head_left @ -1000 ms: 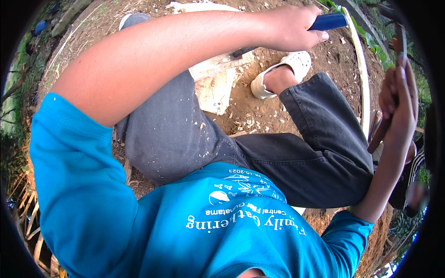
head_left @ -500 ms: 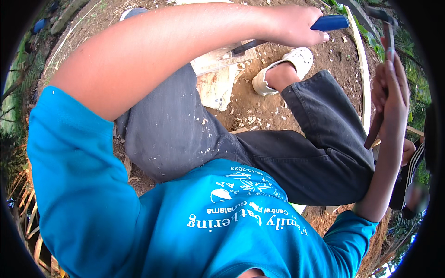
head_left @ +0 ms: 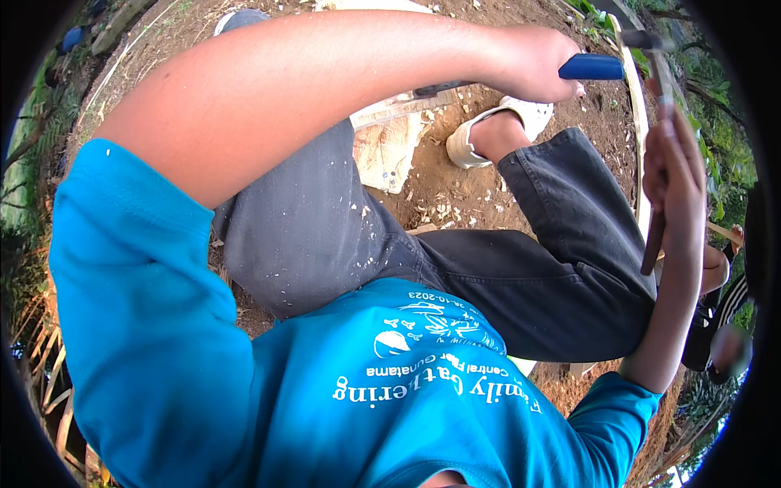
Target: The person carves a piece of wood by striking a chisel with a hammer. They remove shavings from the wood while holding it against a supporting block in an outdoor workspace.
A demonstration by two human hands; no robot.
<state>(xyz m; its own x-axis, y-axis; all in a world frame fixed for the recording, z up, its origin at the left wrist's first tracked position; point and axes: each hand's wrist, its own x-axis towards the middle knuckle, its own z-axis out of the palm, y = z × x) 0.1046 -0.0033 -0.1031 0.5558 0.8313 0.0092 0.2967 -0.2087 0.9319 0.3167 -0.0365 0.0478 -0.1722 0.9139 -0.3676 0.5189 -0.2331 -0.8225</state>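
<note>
My left hand [head_left: 537,65], its arm reaching across from the left, is wrapped around a chisel with a blue handle [head_left: 592,67]. The chisel's dark shaft [head_left: 443,87] shows past my forearm, pointing left over a pale piece of wood [head_left: 389,154]; its cutting end is hidden behind my arm. At the far right, my right hand [head_left: 679,167] is closed around the handle of a hammer [head_left: 653,240]. The hammer's head, blurred by motion, is raised just beyond the butt of the blue handle, with a small gap between them.
Wood chips [head_left: 443,213] are scattered over brown soil around my legs. My foot in a white clog [head_left: 464,145] rests beside the wood. A long pale strip of wood [head_left: 637,122] lies along the right, with green plants beyond. Another person's arm [head_left: 716,268] shows at the right edge.
The hammer head has swung left and slightly down, closer to the chisel's butt. My left hand and the chisel have shifted a little right and down.
</note>
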